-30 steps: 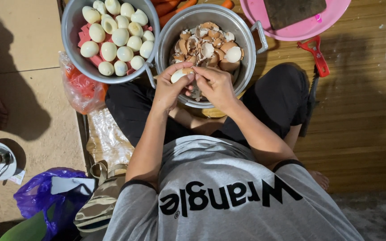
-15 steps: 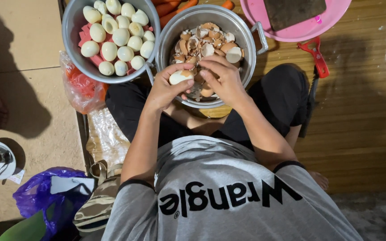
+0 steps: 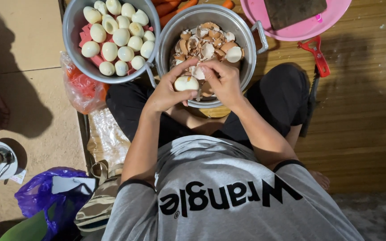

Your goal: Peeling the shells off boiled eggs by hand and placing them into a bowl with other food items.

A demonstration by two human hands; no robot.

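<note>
Wooden floorboards (image 3: 371, 125) are running under the seated person, whose left hand (image 3: 166, 91) is cupping a half-peeled egg (image 3: 186, 83) over the shell pot (image 3: 251, 67) while the right hand (image 3: 223, 80) is pinching shell; gouging looks likely. Beyond, peeled eggs (image 3: 117, 38) are filling a bowl.
</note>
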